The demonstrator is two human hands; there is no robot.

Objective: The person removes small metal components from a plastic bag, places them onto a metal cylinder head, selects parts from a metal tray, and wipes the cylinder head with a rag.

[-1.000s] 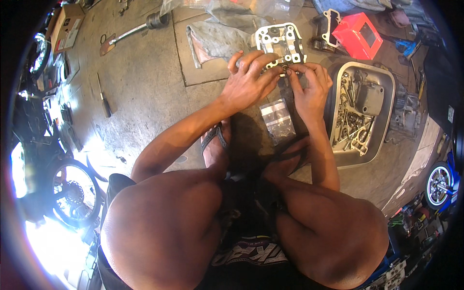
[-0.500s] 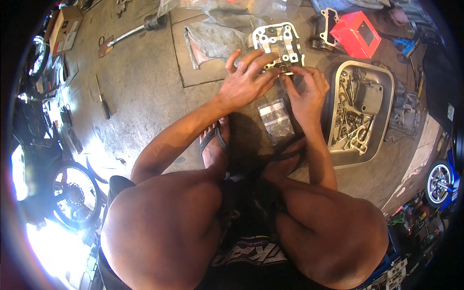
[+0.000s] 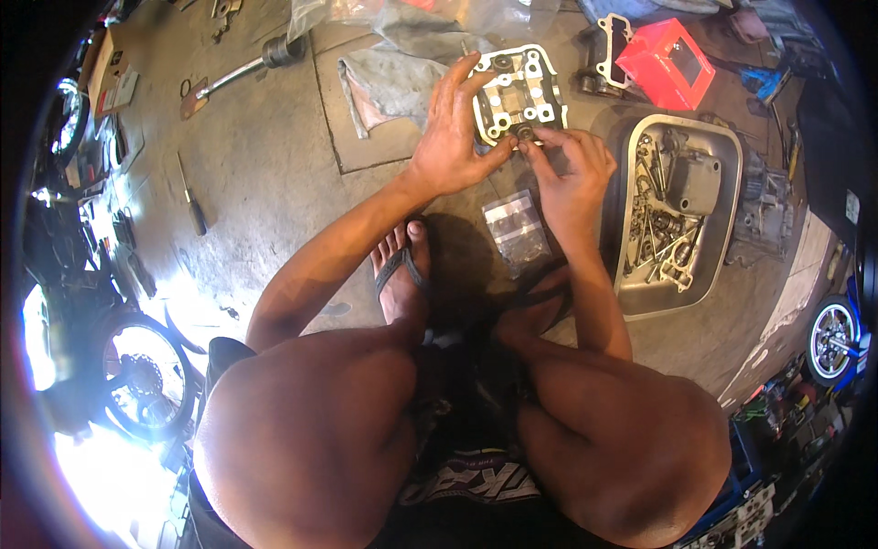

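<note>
A light metal engine cylinder head (image 3: pixel 541 113) lies on the floor ahead of me, its machined side up. My left hand (image 3: pixel 450 146) braces it, fingers stretched along its left side and thumb at the near edge. My right hand (image 3: pixel 574 171) is closed in a pinch at that same near edge, beside a round dark opening (image 3: pixel 524 133). Both thumbs and fingertips meet close around this opening. Whatever the right fingertips hold is too small and too covered to make out. A clear plastic bag (image 3: pixel 517 229) with a white band lies just below my hands.
At right stands a metal tray (image 3: pixel 631 274) of bolts and engine parts. A red box (image 3: pixel 666 64) and gasket (image 3: pixel 611 46) lie beyond it. Left are a screwdriver (image 3: pixel 193 210), a long metal tool (image 3: pixel 242 78) and a grey cloth (image 3: pixel 366 87). A wheel (image 3: pixel 146 375) stands lower left.
My left fingers have swung from across the cylinder head to its left side, uncovering its upper face. The right hand stays pinched at the near edge.
</note>
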